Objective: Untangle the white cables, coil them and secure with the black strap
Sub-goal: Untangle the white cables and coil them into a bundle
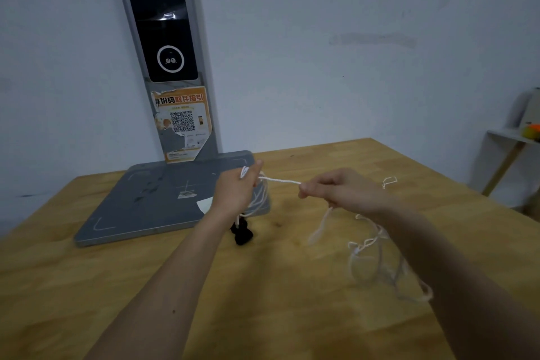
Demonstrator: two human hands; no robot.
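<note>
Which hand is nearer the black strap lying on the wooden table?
Left. The left hand is just above the black strap; the right hand is farther off to its right.

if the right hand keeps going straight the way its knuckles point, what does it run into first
Probably the left hand. The right hand points left along the taut white cable that both hands pinch, and only that stretch of cable lies between them. Depth is hard to judge from one view, so it could pass slightly in front.
</note>
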